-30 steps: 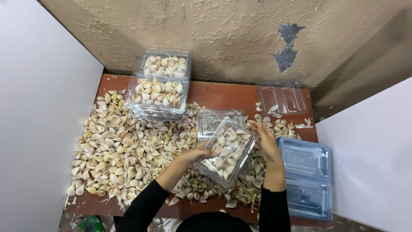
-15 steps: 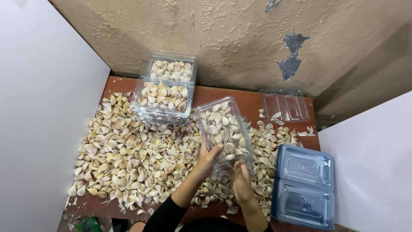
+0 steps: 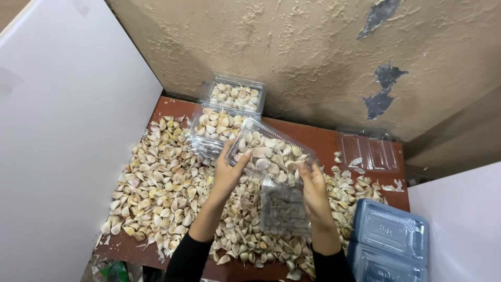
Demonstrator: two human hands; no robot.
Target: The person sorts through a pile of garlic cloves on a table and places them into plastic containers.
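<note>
We hold a clear plastic clamshell box point(image 3: 271, 154) filled with garlic cloves above the middle of the tabletop point(image 3: 318, 137); half a second ago it stood steeper, now it lies lower and more level, lid hanging open toward us. Our left hand point(image 3: 228, 172) grasps its left end, fingers curled on the rim; our right hand point(image 3: 314, 188) grips the right end. Loose garlic cloves point(image 3: 156, 183) blanket the tabletop's left half. Two filled boxes point(image 3: 224, 112) sit stacked at the back edge, an empty clear tray point(image 3: 368, 152) toward the back right corner, blue-tinted empty boxes point(image 3: 389, 237) at the front right corner.
</note>
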